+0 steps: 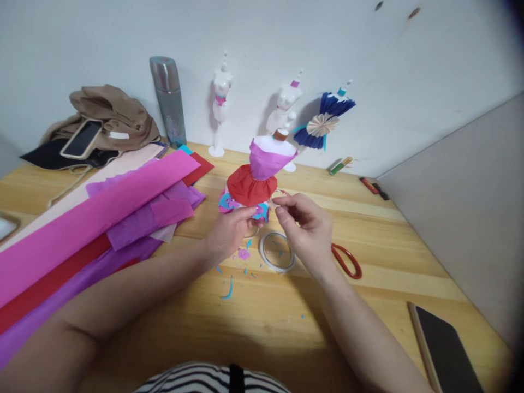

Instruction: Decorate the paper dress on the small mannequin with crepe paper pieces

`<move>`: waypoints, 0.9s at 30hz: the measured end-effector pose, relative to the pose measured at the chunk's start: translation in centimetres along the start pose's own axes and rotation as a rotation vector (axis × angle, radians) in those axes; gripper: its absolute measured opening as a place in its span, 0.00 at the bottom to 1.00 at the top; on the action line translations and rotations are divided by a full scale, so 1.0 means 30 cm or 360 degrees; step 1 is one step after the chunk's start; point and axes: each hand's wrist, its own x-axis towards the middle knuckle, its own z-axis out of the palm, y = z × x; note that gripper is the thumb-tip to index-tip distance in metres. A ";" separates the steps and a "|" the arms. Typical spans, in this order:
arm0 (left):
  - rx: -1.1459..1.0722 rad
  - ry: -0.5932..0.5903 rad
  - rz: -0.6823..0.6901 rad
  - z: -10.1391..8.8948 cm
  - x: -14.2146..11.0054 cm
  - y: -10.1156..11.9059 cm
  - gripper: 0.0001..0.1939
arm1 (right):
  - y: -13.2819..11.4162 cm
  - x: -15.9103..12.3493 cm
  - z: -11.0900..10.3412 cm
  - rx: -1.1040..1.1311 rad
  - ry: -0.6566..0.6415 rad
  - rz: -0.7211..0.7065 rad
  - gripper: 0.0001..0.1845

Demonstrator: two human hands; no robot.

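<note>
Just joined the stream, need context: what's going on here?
A person's left hand grips the blue-and-purple hem of a small dress on a mannequin. The right hand is raised just beside it, fingertips close together; whether they hold anything is unclear. Paper scraps and a white ring lie below on the table; paper sheets lie to the left.
</note>
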 end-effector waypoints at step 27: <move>0.0009 0.0007 0.0037 -0.002 0.003 -0.007 0.07 | 0.011 0.001 0.031 0.0266 -0.0121 0.0195 0.10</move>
